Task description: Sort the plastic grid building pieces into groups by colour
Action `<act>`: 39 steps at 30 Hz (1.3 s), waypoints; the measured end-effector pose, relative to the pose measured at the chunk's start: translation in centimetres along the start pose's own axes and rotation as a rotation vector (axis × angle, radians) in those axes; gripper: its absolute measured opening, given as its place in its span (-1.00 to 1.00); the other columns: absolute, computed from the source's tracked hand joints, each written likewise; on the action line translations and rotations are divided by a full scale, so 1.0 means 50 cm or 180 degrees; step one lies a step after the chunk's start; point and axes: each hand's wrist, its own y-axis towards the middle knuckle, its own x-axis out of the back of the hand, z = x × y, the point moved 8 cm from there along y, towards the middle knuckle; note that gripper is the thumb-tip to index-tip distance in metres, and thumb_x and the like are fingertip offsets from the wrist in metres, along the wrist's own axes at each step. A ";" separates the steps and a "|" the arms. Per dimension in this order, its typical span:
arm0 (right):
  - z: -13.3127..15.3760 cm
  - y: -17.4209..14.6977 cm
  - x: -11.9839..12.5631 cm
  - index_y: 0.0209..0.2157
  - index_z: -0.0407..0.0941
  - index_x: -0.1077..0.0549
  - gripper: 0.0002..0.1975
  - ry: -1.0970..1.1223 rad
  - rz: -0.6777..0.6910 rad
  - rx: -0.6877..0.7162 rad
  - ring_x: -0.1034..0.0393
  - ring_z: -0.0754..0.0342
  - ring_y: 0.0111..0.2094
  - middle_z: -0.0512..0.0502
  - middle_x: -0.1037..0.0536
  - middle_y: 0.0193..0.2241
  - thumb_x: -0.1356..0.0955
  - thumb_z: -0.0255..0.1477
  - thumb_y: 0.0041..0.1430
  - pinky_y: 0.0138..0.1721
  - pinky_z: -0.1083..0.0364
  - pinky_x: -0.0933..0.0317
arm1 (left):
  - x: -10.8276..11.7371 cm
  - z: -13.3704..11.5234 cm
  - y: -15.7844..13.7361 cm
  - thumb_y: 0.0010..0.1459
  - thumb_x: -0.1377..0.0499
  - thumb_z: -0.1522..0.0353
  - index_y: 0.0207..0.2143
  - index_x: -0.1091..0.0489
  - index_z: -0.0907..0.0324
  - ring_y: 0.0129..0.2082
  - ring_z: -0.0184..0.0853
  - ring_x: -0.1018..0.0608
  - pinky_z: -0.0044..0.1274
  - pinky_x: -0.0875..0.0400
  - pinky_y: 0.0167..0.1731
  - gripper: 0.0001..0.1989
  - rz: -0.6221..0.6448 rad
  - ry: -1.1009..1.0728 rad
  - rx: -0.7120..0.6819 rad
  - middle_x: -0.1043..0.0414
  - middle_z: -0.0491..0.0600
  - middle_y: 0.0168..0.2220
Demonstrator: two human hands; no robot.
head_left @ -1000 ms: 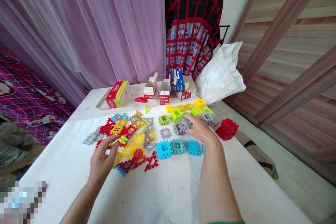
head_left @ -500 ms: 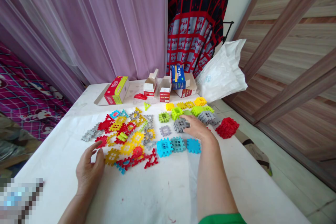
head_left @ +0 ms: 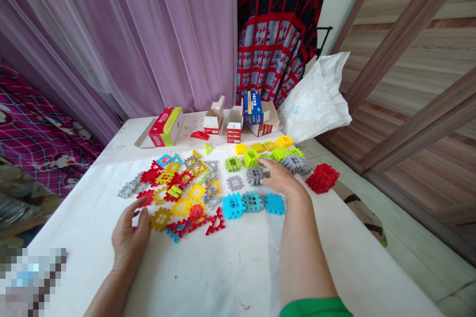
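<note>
My left hand rests by the near left edge of a loose pile of plastic interlocking building pieces, its thumb and forefinger apart with nothing between them. Closest to it are a red piece and a dark yellow square piece. My right hand reaches over the sorted pieces, fingers spread at the right side of a grey stack of square pieces. The thumb seems to touch that stack; the contact is partly hidden. Green pieces lie just beyond the fingertips, and blue square pieces lie nearer me.
Open cardboard boxes and a blue box stand along the table's back. A white plastic bag leans at the back right. A red stack of pieces sits near the right edge. A blurred-out object occupies the lower left.
The right hand's fingers have lifted and straightened slightly beside the grey stack. The left hand stays nearly where it was. The whole view has shifted a little.
</note>
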 end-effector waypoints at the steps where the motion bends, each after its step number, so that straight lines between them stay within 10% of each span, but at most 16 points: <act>1: 0.000 -0.002 0.004 0.20 -0.04 -0.31 -0.34 -0.0025 -0.0002 -0.0018 -0.26 -0.07 0.18 -0.17 -0.39 0.14 -0.38 -0.56 0.01 0.19 -0.05 -0.14 | -0.002 0.004 0.001 0.14 -0.08 0.21 -0.07 -0.46 0.09 -0.23 -0.25 -0.56 -0.55 -0.39 -0.45 -0.65 0.0009 0.0005 0.0024 -0.54 -0.01 -0.15; 22: 0.047 -0.016 0.039 0.09 -0.04 -0.46 -0.56 -0.0204 -0.0320 0.0293 -0.35 -0.12 0.12 -0.17 -0.47 0.11 -0.29 -0.34 0.17 0.12 -0.06 -0.24 | -0.036 -0.032 0.018 0.18 -0.04 0.29 -0.16 -0.48 0.08 -0.07 -0.21 -0.56 -0.34 -0.39 0.03 -0.73 0.0284 0.0173 -0.0914 -0.57 0.02 -0.12; 30: 0.044 -0.016 0.035 0.08 -0.04 -0.47 -0.57 -0.0074 -0.0251 0.0286 -0.41 -0.13 0.07 -0.16 -0.50 0.09 -0.28 -0.31 0.17 0.08 -0.07 -0.27 | -0.140 -0.154 0.077 0.20 -0.08 0.33 -0.11 -0.50 0.09 0.00 -0.19 -0.52 -0.35 -0.33 0.06 -0.73 0.1334 0.0911 -0.1620 -0.55 0.04 -0.03; 39: 0.027 -0.018 0.045 0.07 0.03 -0.47 -0.56 0.0126 -0.0204 0.0239 -0.47 -0.10 -0.01 -0.10 -0.53 0.05 -0.29 -0.26 0.16 -0.02 -0.03 -0.33 | -0.269 -0.213 0.156 0.22 -0.07 0.18 -0.10 -0.55 0.11 -0.06 -0.14 -0.53 -0.38 -0.35 -0.03 -0.65 0.1754 0.1929 -0.1246 -0.55 0.11 -0.10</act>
